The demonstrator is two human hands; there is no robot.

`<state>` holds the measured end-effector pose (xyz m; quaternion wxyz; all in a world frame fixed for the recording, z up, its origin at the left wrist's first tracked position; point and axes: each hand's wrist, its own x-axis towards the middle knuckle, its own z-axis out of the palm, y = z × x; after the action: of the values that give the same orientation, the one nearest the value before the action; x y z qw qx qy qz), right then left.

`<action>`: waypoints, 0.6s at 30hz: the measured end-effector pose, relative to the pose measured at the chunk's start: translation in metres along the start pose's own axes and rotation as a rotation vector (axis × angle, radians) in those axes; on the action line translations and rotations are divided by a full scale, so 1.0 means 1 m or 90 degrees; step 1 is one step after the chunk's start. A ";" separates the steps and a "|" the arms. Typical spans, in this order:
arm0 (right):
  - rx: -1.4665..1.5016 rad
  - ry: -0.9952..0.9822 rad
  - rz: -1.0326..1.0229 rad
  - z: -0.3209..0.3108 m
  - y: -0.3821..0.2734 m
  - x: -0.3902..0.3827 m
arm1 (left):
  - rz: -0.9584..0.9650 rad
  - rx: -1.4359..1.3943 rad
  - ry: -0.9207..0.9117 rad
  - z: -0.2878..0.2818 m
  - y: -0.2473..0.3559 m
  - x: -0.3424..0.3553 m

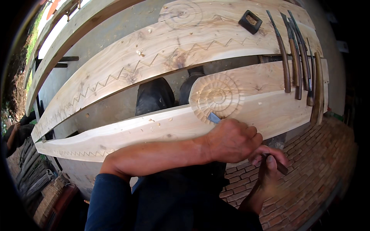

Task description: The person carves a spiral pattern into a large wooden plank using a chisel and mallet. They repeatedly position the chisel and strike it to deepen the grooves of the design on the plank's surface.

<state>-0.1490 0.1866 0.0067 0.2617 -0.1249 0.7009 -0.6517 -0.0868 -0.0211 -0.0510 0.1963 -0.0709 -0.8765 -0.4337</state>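
A wood chisel [214,118] lies slantwise, its flat steel blade at the lower edge of a round spiral carving [219,96] with a notched rim. My left hand [233,141] is closed around the chisel just behind the blade, its forearm crossing over the near pale board [169,125]. Farther back, my right hand [273,163] is wrapped round the dark wooden handle, whose end sticks out past the fingers. The blade's tip seems to touch the wood. Most of the shaft is hidden by my left hand.
Several long-handled chisels [296,57] and a wooden stick [318,88] lie across the boards at right. A black box-like block [250,22] rests on the far board [135,61], which bears a zigzag line and shavings. Another person's arm [12,135] shows at far left, above stacked sticks [29,161].
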 end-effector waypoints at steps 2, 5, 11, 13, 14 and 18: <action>-0.007 -0.011 0.004 0.002 -0.002 0.001 | -0.001 0.001 0.013 -0.002 0.000 -0.001; -0.030 0.000 -0.009 -0.002 -0.003 -0.003 | 0.023 -0.017 0.016 -0.004 0.000 0.001; -0.076 0.020 -0.028 -0.011 -0.006 -0.009 | 0.039 -0.043 0.002 -0.001 0.000 0.001; -0.044 0.011 -0.028 -0.002 -0.008 -0.005 | 0.031 -0.021 0.016 -0.001 0.001 0.000; -0.042 0.010 -0.019 0.002 -0.009 -0.003 | 0.020 -0.020 0.023 -0.001 0.000 -0.001; -0.032 0.007 -0.020 0.013 -0.004 -0.001 | -0.016 0.017 0.069 -0.002 0.001 -0.001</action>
<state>-0.1423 0.1759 0.0103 0.2438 -0.1389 0.7166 -0.6385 -0.0849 -0.0220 -0.0500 0.2386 -0.0337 -0.8711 -0.4280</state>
